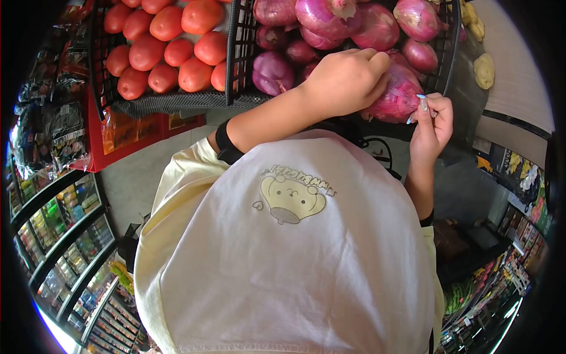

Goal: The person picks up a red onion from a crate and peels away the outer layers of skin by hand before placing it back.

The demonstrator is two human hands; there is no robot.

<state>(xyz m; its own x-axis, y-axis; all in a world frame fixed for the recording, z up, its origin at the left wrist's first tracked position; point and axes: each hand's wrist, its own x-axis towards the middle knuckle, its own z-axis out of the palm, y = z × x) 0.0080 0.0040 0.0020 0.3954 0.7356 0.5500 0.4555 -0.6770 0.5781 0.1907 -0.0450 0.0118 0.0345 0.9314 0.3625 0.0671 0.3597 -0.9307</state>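
The left grip (348, 79) is curled over the top of 1 big red onion (398, 94) and clasps it. This onion sits at the near right corner of the black onion crate (451, 53), touching the other red onions (330, 23) heaped behind it. The right grip (433, 121) is just beside it on the right. Its fingertips (425, 103), with long pale nails, are pinched tight on the onion's thin skin at the side. A black band (227, 144) goes around the left wrist.

To the left, touching the onion crate, is a second black crate (100, 88) full of red tomatoes (171, 47). A few pale potatoes (483, 71) lie past the right edge of the onion crate. The person wears a light yellow shirt (283, 265) with a small cartoon print (292, 197). Low on the left are shop shelves (65, 242) packed with many small goods.
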